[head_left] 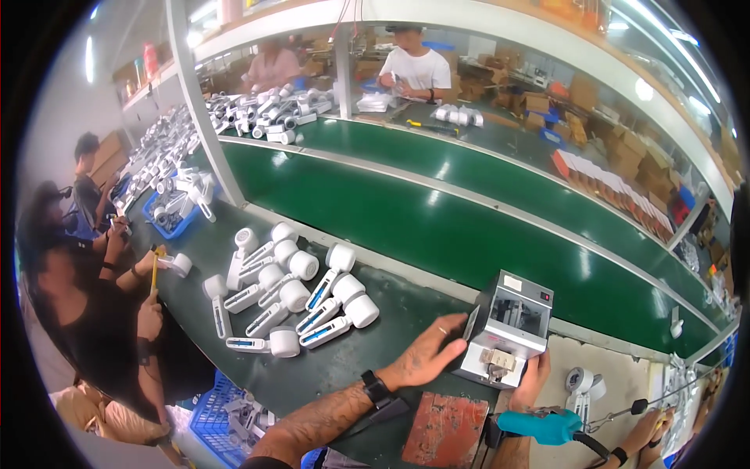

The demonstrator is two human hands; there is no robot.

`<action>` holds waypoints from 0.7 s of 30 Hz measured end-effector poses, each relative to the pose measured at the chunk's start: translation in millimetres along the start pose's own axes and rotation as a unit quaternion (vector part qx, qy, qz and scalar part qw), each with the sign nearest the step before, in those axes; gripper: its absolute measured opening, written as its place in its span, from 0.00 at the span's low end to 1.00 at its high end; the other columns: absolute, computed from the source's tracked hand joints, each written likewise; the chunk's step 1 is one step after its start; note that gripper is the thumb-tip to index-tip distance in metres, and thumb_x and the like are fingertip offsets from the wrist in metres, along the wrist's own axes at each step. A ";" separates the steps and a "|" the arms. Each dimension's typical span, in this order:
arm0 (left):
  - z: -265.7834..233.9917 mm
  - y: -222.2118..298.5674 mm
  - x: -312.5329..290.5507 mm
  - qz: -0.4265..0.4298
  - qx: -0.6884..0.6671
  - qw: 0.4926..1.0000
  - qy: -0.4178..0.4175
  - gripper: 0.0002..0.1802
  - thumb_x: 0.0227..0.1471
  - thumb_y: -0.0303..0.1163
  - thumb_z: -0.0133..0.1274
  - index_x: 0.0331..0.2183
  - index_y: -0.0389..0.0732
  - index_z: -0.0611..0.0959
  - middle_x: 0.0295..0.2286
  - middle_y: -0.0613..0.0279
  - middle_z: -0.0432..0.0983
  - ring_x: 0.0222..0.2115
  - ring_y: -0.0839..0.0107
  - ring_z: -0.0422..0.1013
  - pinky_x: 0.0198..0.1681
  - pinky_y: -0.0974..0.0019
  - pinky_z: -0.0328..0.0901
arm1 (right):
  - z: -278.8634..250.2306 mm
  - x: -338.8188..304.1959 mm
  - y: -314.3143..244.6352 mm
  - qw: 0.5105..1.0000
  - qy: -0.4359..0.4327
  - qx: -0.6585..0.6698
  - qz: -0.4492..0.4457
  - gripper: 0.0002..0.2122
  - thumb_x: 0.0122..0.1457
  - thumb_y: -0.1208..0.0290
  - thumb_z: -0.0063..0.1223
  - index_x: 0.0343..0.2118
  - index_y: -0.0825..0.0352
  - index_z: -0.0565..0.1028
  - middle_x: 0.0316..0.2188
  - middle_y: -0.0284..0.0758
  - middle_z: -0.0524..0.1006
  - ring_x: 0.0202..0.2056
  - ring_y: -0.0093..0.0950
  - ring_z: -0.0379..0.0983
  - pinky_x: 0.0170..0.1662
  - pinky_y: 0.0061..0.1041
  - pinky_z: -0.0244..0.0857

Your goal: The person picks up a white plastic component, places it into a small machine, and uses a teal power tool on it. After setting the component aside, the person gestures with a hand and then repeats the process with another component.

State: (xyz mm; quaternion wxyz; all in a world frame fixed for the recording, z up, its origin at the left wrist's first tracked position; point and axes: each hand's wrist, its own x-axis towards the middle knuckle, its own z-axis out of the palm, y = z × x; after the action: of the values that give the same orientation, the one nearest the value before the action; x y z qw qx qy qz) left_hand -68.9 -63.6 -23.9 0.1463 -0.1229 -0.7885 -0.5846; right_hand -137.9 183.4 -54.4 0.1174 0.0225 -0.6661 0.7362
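Observation:
A grey metal box-shaped bench machine (512, 332) with a dark window, a small red switch and a socket-like block on its front stands at the table's belt-side edge. My left hand (432, 353), with a ring and a dark wrist strap, presses against its left side. Around its lower right side my right hand (536, 378) is curled, its fingers partly hidden. A teal electric screwdriver (539, 426) hangs on a cable across my right forearm. Just in front of the machine lies a worn reddish-brown plate (445, 430).
White round-headed devices with flat handles (293, 295) cluster left of my arms. Beyond runs a green conveyor belt (391, 195). A blue basket (180, 227) and blue crate (205, 422) hold parts. Co-workers sit left, one holding a yellow-handled tool (155, 272); another's hands are lower right.

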 end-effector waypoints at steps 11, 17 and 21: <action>-0.3 2.3 -2.9 -0.033 0.040 0.996 -0.072 0.29 0.69 0.42 0.44 0.62 0.33 0.68 0.60 0.43 0.64 0.60 0.47 0.65 0.63 0.55 0.60 | -0.7 2.7 2.2 0.999 0.030 -0.003 0.022 0.10 0.70 0.67 0.48 0.42 0.71 0.73 0.36 0.32 0.75 0.39 0.21 0.69 0.45 0.23 0.65; -1.9 -1.8 -3.4 -0.032 0.010 0.998 -0.060 0.27 0.70 0.40 0.41 0.62 0.33 0.69 0.59 0.43 0.67 0.59 0.49 0.66 0.63 0.56 0.60 | -5.4 4.1 9.6 0.999 0.027 -0.001 0.033 0.10 0.69 0.68 0.48 0.43 0.71 0.74 0.37 0.32 0.76 0.40 0.21 0.69 0.47 0.23 0.65; -0.1 -1.1 -3.2 -0.020 0.029 0.998 -0.053 0.26 0.70 0.39 0.41 0.61 0.33 0.69 0.58 0.44 0.68 0.57 0.51 0.68 0.62 0.57 0.62 | -9.6 4.0 14.8 0.999 0.026 0.002 0.026 0.09 0.69 0.70 0.48 0.44 0.71 0.74 0.37 0.32 0.76 0.40 0.21 0.70 0.48 0.23 0.65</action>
State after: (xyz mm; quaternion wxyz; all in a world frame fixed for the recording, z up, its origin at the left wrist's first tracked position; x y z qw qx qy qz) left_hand -66.4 -64.1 -26.1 0.0960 -0.1332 -0.8141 -0.5570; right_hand -143.6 192.1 -69.2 0.1157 -0.0134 -0.6621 0.7403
